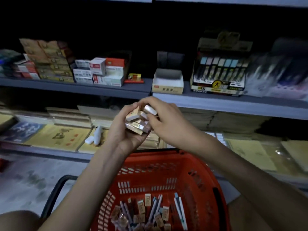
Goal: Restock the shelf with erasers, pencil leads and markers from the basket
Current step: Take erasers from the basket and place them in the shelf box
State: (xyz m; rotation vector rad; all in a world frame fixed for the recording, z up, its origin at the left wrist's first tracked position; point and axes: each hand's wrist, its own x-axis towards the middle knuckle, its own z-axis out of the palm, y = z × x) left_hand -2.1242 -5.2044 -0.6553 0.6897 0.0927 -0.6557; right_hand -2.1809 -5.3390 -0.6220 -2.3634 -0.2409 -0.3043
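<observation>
Above basket [150, 172], L grip [123, 130] cups eraser stack [135, 122]; R grip [168, 121] pinches top eraser [150, 109].

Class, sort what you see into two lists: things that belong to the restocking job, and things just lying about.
Job: erasers held between left hand and right hand; red basket; markers in it; open box on shelf.
Lying about: stacked small boxes; paper pads; white tube on pads.

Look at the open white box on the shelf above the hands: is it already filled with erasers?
No, the open white box shows only its bare white inside; the erasers are stacked in the left hand.
</observation>
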